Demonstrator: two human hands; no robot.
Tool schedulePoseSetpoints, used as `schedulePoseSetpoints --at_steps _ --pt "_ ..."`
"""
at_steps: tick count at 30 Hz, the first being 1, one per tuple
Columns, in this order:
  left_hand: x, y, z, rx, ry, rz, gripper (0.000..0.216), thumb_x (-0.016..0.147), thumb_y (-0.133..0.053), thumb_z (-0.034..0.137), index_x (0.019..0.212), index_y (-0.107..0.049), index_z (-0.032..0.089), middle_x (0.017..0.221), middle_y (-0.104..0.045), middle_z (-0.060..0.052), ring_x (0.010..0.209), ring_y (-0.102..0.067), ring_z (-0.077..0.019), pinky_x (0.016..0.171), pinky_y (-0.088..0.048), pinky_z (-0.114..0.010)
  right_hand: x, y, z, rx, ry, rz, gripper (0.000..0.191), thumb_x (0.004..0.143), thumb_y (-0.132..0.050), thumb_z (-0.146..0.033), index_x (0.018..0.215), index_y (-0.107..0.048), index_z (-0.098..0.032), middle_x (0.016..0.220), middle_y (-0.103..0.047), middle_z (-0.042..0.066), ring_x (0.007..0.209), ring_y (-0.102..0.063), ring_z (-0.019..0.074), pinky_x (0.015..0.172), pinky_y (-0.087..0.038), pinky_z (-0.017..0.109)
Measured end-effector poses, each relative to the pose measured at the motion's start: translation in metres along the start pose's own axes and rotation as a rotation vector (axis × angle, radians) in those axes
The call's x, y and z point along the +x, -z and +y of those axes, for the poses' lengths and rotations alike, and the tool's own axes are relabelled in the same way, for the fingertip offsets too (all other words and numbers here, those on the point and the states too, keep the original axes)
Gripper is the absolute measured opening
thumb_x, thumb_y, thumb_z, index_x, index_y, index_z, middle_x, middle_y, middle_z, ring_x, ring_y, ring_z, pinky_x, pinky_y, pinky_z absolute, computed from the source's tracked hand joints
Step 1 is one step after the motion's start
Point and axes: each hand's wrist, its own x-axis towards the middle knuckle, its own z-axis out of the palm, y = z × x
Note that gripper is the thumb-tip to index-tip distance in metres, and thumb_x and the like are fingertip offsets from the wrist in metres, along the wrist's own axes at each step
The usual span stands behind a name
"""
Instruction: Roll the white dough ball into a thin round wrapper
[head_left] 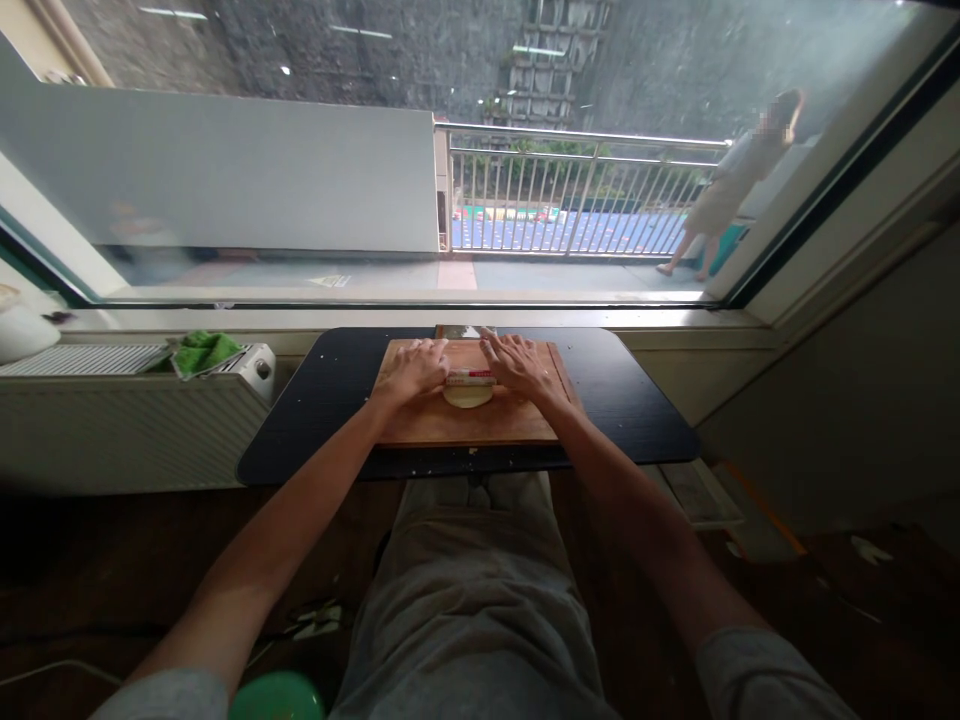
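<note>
Homelike room: radiator [135,430], black table [630,395] by large window [832,185], metal railing [592,175] along walkway [390,272] outside.

A hand could pass over the dark worktop [630,400] at 3 and 9 o'clock of the wooden board [510,428], whose 12 o'clock half is taken by the left grip [421,368], right grip [517,362] and cylinder [471,377]. Forearms [326,475] bar 4 and 8 o'clock, the person's lap [472,580] 6, the window [300,60] 12; a radiator [135,430] stands beyond 9.
</note>
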Motion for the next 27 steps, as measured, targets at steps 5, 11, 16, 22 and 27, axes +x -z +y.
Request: schedulePoseSetpoints --at_steps 5,11,16,22,27 --pt "0.013 0.004 -0.003 -0.006 0.012 0.038 0.058 0.106 -0.039 0.03 0.16 -0.058 0.018 0.16 -0.062 -0.018 0.147 -0.056 -0.0347 0.121 -0.048 -0.052 0.023 0.003 0.0 0.044 0.003 0.019 0.065 0.117 -0.018 -0.048 0.175 -0.036 -0.024 0.17 -0.054 0.018 0.151 -0.052 0.0417 0.121 -0.043 0.068" --pt "0.036 -0.003 -0.013 -0.055 0.071 -0.023 0.059 0.108 -0.036 0.037 0.162 -0.056 0.024 0.167 -0.054 -0.017 0.151 -0.053 -0.036 0.12 -0.049 -0.054 0.04 0.006 -0.001 -0.038 0.031 0.084 0.057 0.118 -0.02 -0.04 0.158 -0.055 -0.022 0.152 -0.066 0.02 0.134 -0.059 0.0398 0.112 -0.049 0.064" --pt "0.049 -0.015 -0.017 -0.033 0.046 -0.046 0.057 0.108 -0.038 0.038 0.162 -0.055 0.027 0.165 -0.057 -0.015 0.15 -0.053 -0.034 0.123 -0.045 -0.053 0.048 0.0 0.006 -0.118 0.063 0.043 0.053 0.117 -0.026 -0.033 0.162 -0.05 -0.02 0.156 -0.062 0.023 0.137 -0.056 0.0392 0.114 -0.045 0.065" --pt "0.04 -0.017 -0.014 -0.038 0.081 0.02 0.061 0.107 -0.041 0.037 0.165 -0.051 0.021 0.165 -0.056 -0.02 0.153 -0.052 -0.0378 0.123 -0.045 -0.057 0.054 -0.004 0.012 -0.149 0.07 0.023 0.054 0.117 -0.035 -0.038 0.167 -0.044 -0.019 0.154 -0.063 0.024 0.14 -0.056 0.0393 0.119 -0.039 0.066" --pt "0.032 -0.017 -0.009 -0.046 0.102 0.045 0.063 0.108 -0.038 0.037 0.167 -0.049 0.02 0.168 -0.055 -0.02 0.157 -0.049 -0.036 0.127 -0.043 -0.056 0.054 -0.001 0.011 -0.139 0.056 0.007 0.053 0.117 -0.029 -0.033 0.164 -0.049 -0.018 0.152 -0.065 0.024 0.138 -0.059 0.0368 0.117 -0.043 0.061"
